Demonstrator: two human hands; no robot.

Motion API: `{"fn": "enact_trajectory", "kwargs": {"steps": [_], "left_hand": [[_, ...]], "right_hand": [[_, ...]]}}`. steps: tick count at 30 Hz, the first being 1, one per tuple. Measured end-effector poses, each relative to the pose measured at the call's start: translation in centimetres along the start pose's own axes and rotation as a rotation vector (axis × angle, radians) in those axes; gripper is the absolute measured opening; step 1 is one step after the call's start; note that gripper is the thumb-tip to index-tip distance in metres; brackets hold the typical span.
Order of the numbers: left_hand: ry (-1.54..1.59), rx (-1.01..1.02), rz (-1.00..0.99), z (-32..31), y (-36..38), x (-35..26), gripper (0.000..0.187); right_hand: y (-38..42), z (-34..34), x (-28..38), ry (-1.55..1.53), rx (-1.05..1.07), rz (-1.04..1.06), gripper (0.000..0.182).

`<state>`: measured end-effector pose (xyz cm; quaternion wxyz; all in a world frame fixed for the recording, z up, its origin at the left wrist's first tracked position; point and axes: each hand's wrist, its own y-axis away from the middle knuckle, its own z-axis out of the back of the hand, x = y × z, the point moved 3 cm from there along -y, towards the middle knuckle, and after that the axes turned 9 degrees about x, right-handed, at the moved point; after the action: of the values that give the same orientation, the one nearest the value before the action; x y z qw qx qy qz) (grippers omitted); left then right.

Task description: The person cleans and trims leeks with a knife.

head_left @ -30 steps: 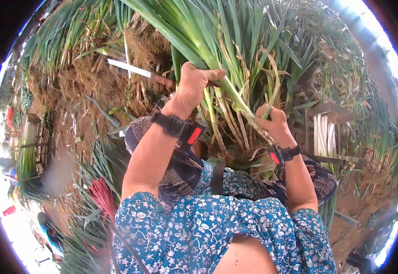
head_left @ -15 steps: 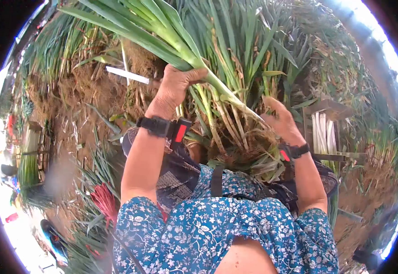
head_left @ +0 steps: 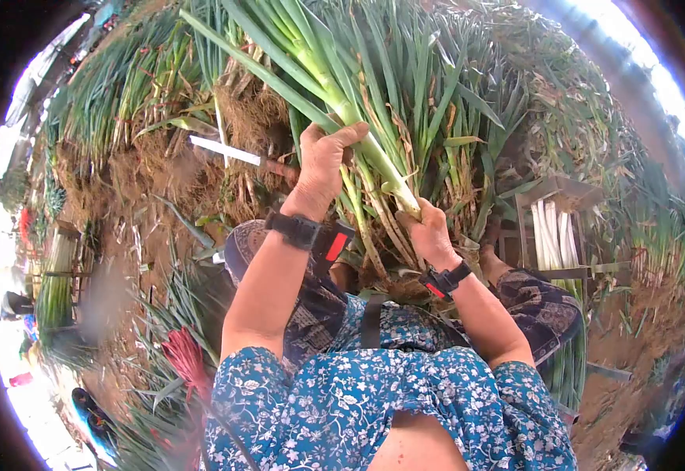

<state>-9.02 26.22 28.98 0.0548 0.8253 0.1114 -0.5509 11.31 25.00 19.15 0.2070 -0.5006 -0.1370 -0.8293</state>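
Note:
A large green onion (head_left: 381, 163) slants across the upper middle, its leaves fanning toward the top. My left hand (head_left: 328, 157) is closed round the stalk just below the leaves, thumb across it. At the pale lower end, my right hand (head_left: 430, 234) has its fingers closed on the stalk, where a bit of outer skin curls loose. Beneath and behind stand more green onions (head_left: 370, 208) with brown, dry outer leaves. Left of my left wrist lies a knife (head_left: 228, 149) with a white blade, its brown handle partly behind my forearm.
Rows of rooted green onions (head_left: 146, 149) lie at the upper left. To the right, a wooden frame (head_left: 524, 228) holds pale, cleaned stalks (head_left: 554, 235). Red ties (head_left: 185, 353) hang at the lower left. Leaf scraps (head_left: 570, 133) cover the upper right ground.
My right hand has moved left and closed on the stalk's lower end. My left hand has shifted right and down with the green onion, now held more upright.

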Motion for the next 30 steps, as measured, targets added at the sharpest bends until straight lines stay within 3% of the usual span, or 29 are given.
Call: {"fn": "enact_trajectory", "kwargs": {"steps": [2,5,7,9,11,13,15,17,18,19,20,22,23,25,26,29,30], "left_hand": [[-0.033,-0.004,-0.024,-0.7,0.1,-0.2,0.014],[0.069,-0.232,0.029,-3.4,1.6,0.8,0.017],[0.061,-0.205,0.1,-3.0,1.8,2.8,0.017],[0.022,0.02,0.353,-4.0,3.9,4.7,0.013],[-0.114,0.095,0.594,-6.6,8.3,7.7,0.013],[-0.274,0.452,0.84,-8.0,12.7,8.8,0.019],[-0.35,0.629,0.502,-6.2,12.7,10.4,0.026],[-0.386,0.466,0.342,-3.0,10.8,12.9,0.035],[-0.628,0.27,0.358,-2.3,9.9,9.4,0.038],[-0.295,0.21,0.129,-3.7,9.4,5.0,0.033],[-0.131,0.239,0.066,-1.6,7.7,4.3,0.027],[0.352,0.054,0.141,-1.4,7.3,-0.5,0.013],[0.371,-0.057,0.15,-0.3,6.6,-0.2,0.009],[0.503,-0.031,0.058,1.5,5.9,0.7,0.009],[0.5,-0.057,0.064,1.8,6.1,0.8,0.009],[0.491,-0.076,0.08,2.1,6.6,1.2,0.011],[0.481,-0.045,0.078,1.8,6.8,1.3,0.011]], "right_hand": [[0.1,0.5,-0.1,0.087,-0.049,-0.031,0.029],[0.2,1.4,0.4,0.245,-0.134,-0.056,0.032],[-0.1,2.1,0.4,0.327,-0.166,-0.052,0.032],[0.1,3.2,0.3,0.296,-0.184,0.014,0.029],[0.2,4.1,0.7,0.253,-0.163,0.057,0.026],[-0.2,4.9,1.8,0.211,-0.179,0.147,0.02],[0.5,5.9,2.4,0.285,-0.108,0.132,0.019],[1.4,6.9,1.6,0.246,-0.082,0.182,0.021],[1.9,7.3,1.6,0.219,-0.015,0.154,0.022],[2.3,7.3,1.4,0.23,0.031,0.165,0.023],[2.7,7.1,1.1,0.235,0.081,0.176,0.024],[3.0,5.8,0.9,0.268,0.169,0.162,0.032],[3.0,5.4,1.3,0.182,0.197,0.209,0.034],[2.9,5.3,3.0,0.013,0.249,0.296,0.039],[2.6,5.9,4.0,-0.03,0.381,0.211,0.045],[2.6,5.3,4.6,-0.189,0.384,0.176,0.047],[2.7,4.7,5.6,0.091,0.335,0.257,0.044]]}}
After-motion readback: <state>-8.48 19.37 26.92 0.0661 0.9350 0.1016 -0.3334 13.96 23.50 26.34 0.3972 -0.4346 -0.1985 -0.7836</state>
